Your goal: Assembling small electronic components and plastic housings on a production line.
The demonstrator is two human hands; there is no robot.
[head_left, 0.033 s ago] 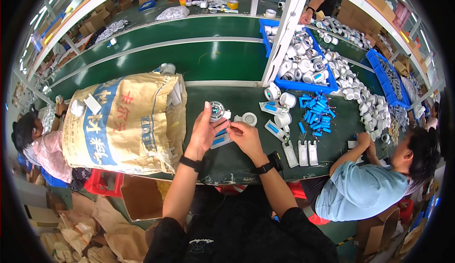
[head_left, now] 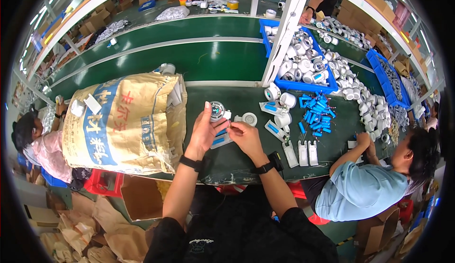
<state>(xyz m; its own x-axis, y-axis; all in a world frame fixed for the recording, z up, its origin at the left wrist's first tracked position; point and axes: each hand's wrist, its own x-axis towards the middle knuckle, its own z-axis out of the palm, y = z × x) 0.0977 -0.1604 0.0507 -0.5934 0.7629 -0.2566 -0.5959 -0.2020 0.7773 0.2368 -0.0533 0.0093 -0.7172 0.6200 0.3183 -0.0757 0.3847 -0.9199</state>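
Observation:
My left hand (head_left: 204,131) is closed around a round white housing (head_left: 217,111) with a dark inner face, its short white neck pointing right. At that neck, my right hand (head_left: 244,137) pinches with thumb and fingertips; a thin strand shows there, but what the fingers hold is too small to make out. Under and between the hands lies a white handle shell (head_left: 220,140) with a blue cell in it. A round white piece with a slotted face (head_left: 249,119) lies just beyond my right hand.
Right of my hands are blue wired cells (head_left: 317,113), open white handle shells (head_left: 302,153) and half-assembled units (head_left: 279,120). A blue tray (head_left: 327,86) heaped with white housings stands behind a white post (head_left: 286,37). Left is a large paper sack (head_left: 128,125). A co-worker (head_left: 369,182) sits at right.

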